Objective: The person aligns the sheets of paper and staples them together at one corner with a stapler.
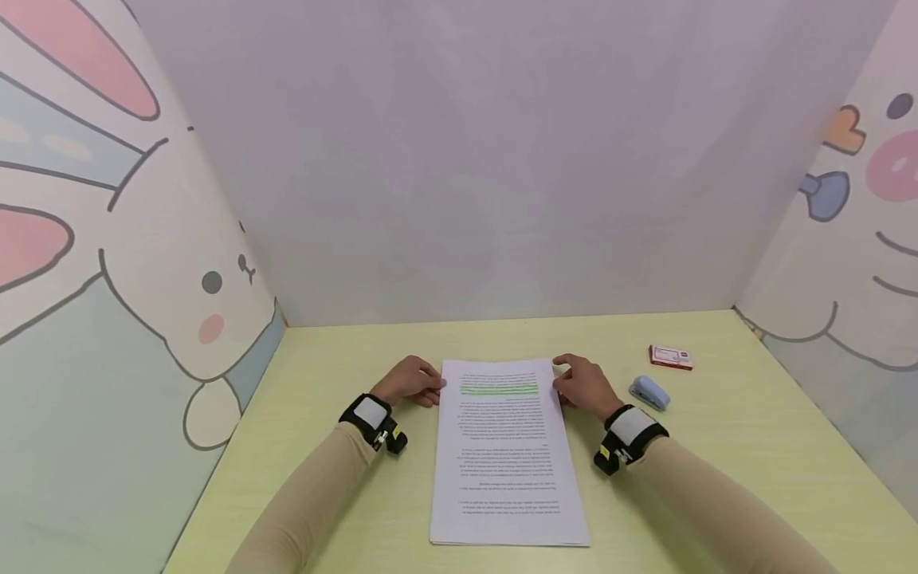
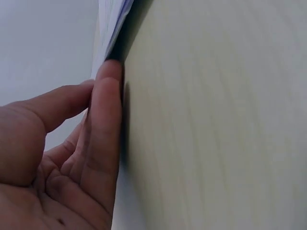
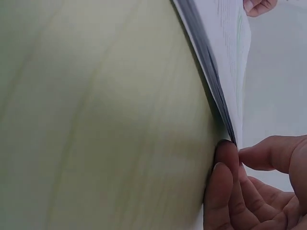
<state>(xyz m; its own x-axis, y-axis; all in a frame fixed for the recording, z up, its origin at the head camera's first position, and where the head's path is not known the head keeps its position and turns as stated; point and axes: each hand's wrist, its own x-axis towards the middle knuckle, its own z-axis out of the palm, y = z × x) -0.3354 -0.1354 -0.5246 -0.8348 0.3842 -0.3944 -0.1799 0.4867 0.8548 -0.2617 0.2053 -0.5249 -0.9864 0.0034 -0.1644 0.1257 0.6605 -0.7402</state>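
A stack of printed paper lies on the table, with green highlighted lines near its far end. At its left edge, towards the far corner, my left hand pinches the sheets between thumb and fingers. My right hand does the same at the right edge. In the right wrist view, the thumb is on top of the paper stack and the fingers of the right hand are under its edge. The left wrist view has the left hand with fingertips at the paper's edge.
Right of the paper, a light blue stapler rests on the pale yellow table. Behind it lies a small red and white box. A plain wall rises at the back, and cartoon-printed panels stand at both sides.
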